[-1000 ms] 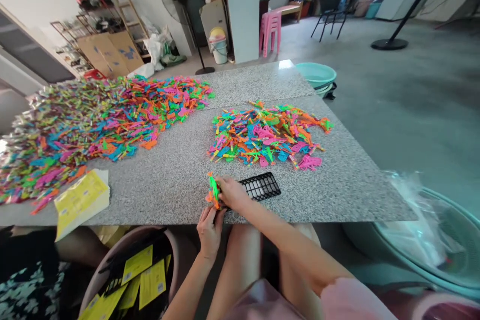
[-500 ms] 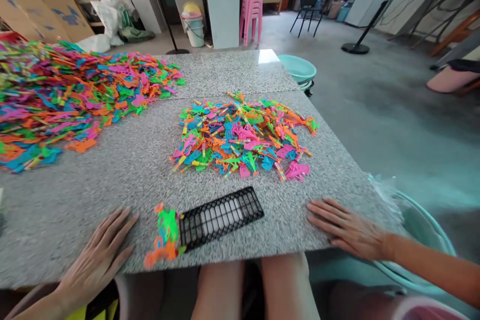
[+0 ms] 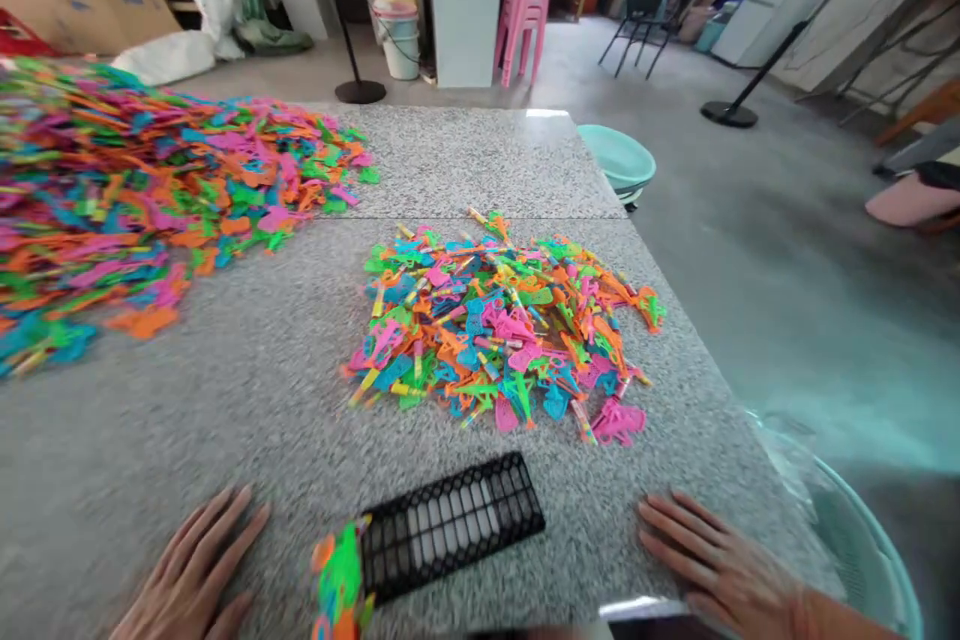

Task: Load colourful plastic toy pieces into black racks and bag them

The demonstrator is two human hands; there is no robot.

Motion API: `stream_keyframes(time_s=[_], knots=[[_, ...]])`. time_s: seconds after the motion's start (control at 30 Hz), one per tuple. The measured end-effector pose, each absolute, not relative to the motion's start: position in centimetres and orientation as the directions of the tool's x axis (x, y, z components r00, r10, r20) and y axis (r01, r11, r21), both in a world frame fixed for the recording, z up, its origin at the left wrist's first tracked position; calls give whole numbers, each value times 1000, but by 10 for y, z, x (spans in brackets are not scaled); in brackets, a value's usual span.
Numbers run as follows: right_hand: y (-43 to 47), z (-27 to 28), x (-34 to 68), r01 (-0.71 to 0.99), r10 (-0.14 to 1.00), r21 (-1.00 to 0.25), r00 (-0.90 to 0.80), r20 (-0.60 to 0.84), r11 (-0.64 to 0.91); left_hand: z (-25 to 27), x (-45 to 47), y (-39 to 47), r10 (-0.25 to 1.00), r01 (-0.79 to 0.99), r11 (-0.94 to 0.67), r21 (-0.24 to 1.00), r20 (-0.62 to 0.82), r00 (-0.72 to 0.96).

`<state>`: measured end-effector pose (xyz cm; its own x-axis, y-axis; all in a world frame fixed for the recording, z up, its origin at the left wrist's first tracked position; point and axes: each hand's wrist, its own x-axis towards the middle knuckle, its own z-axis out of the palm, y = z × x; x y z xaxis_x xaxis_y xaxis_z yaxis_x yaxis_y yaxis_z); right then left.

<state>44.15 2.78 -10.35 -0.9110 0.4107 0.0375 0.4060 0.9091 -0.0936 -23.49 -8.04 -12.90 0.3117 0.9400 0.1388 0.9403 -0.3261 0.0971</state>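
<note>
My left hand (image 3: 196, 570) lies flat on the speckled stone table (image 3: 277, 410), fingers stretched out and holding nothing. Palm down near the table's right edge, my right hand (image 3: 712, 555) is also spread and bare. Between them sits a black mesh basket (image 3: 454, 525) with a grid bottom, slightly tilted in its lie. Against its left end are several small green, orange and blue plastic pieces (image 3: 341, 570), nearest to my left hand but apart from it. Beyond the basket spreads a heap of colourful plastic pieces (image 3: 502, 330), some with striped sticks.
A larger pile of similar pieces (image 3: 187, 170) covers the table's far left. Teal basins (image 3: 619, 158) stand beyond the right edge, with another teal basket (image 3: 870, 530) beside my right hand. Pink stools (image 3: 525, 25) and a black chair (image 3: 654, 0) are farther back.
The view has tilted up, so the table and everything on it sit lower in the picture. Both hands remain flat on the table, and the basket and heaps stay in place.
</note>
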Motion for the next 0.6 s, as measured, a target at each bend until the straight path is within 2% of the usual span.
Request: stream_keyframes(time_s=[0.07,0.13,0.2,0.23,0.27,0.37,0.43,0.5,0.6], knots=[[28,-111,446,396,400,-61,-913,82,916,-114,-227,-74,917,921,-383,66,146,371],[29,-119,451,386,385,-18,-914,131,922,-102,-216,-70,922,925,-366,104,173,346],[31,-123,453,378,369,23,-913,172,925,-96,-201,-70,949,925,-282,255,215,230],[31,-123,451,374,361,36,-913,187,927,-94,-190,-70,960,913,-205,352,255,118],[29,-122,447,373,357,42,-910,209,927,-91,-176,-72,953,909,-160,384,299,41],[13,-106,410,470,439,-15,-812,385,882,-78,-124,-79,888,886,-83,456,438,-142],[-4,-93,360,576,541,-136,-623,565,806,-58,-90,-85,837,852,-99,514,506,-209],[-20,-83,298,529,534,-214,-580,615,821,-34,-66,-89,792,823,-200,532,583,-184],[-26,-80,214,495,568,-287,-649,506,821,-8,-51,-82,789,818,-366,445,614,19]])
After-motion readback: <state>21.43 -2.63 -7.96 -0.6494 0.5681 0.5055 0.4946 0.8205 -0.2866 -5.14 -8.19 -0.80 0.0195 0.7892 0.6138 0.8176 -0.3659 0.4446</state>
